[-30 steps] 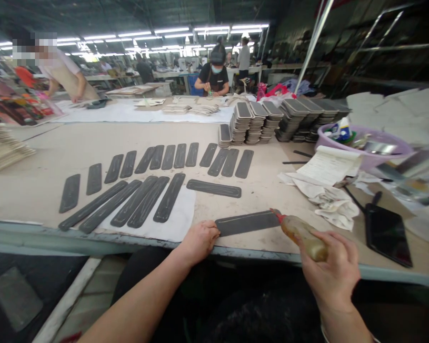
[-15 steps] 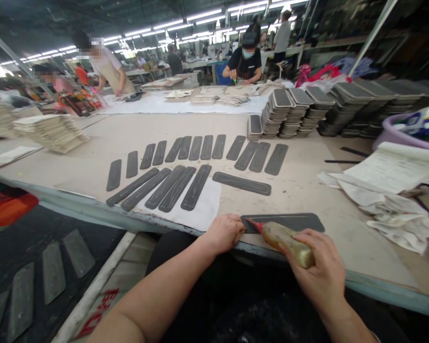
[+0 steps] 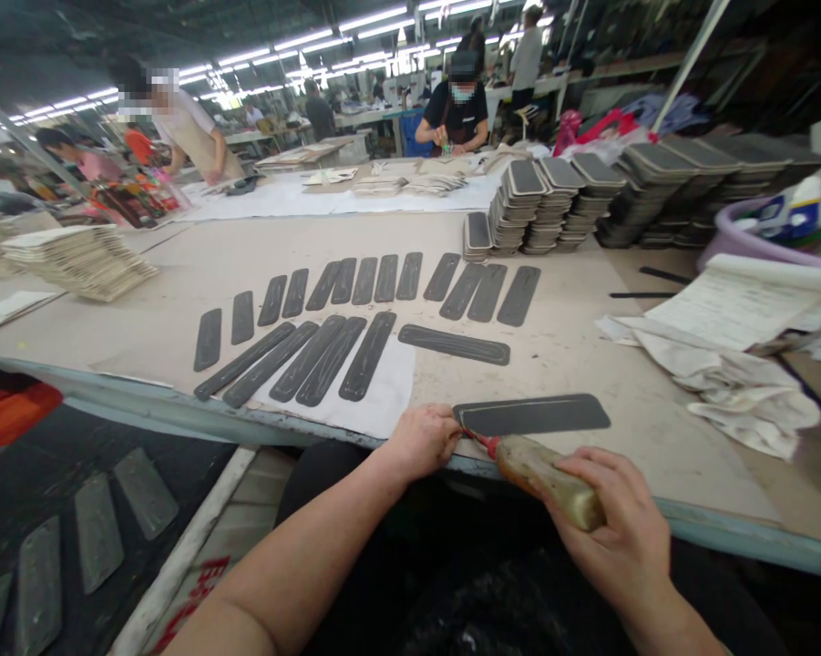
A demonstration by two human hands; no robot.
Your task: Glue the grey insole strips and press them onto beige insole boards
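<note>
My right hand [image 3: 621, 510] is wrapped round a yellowish squeeze glue bottle [image 3: 550, 478] with a red nozzle. The bottle lies tilted, its nozzle tip pointing left at the near left corner of a dark grey rounded strip [image 3: 533, 415]. At that strip's left end, my left hand [image 3: 424, 442] has its fingers closed on the edge; the fingertips are partly hidden. A thin pale line of glue runs along the strip's far edge. Beyond it lies another dark strip [image 3: 455, 345] with glue lines on its face.
Several glue-lined dark strips [image 3: 367, 357] lie in two rows on the table [image 3: 301, 232]. Stacked dark pieces [image 3: 516, 205], a purple basin [image 3: 724, 232] and crumpled cloth [image 3: 744, 383] are to the right. A pale stack [image 3: 75, 260] stands left. Co-workers are across the table.
The nozzle tip has moved from on the strip's left part to its near left corner, close to my left hand. The whole view has shifted slightly.
</note>
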